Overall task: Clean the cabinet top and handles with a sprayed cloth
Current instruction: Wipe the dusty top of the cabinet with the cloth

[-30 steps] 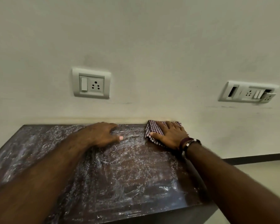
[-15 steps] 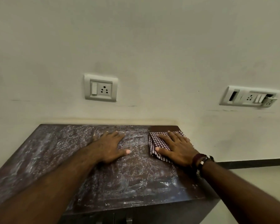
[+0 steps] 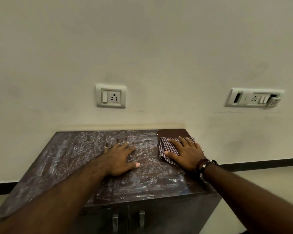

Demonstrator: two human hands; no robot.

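Note:
The dark brown cabinet top (image 3: 61, 159) is smeared with whitish dust and streaks. A clean dark patch shows at its far right corner. My right hand (image 3: 186, 154) lies flat with spread fingers on a maroon-and-white checked cloth (image 3: 164, 147), pressing it onto the top near the right back corner. My left hand (image 3: 120, 157) rests flat on the dusty surface at the middle, fingers straight. Two metal handles (image 3: 115, 222) hang on the cabinet doors below the front edge.
The cabinet stands against a cream wall. A switch-and-socket plate (image 3: 111, 96) sits above it, and a wider damaged socket plate (image 3: 254, 98) is to the right. A dark skirting strip (image 3: 260, 163) runs along the floor.
My right hand has drawn the cloth toward me from the back edge, leaving a clean patch in the far right corner. My left hand slid slightly nearer. The view tilted down, showing the handles.

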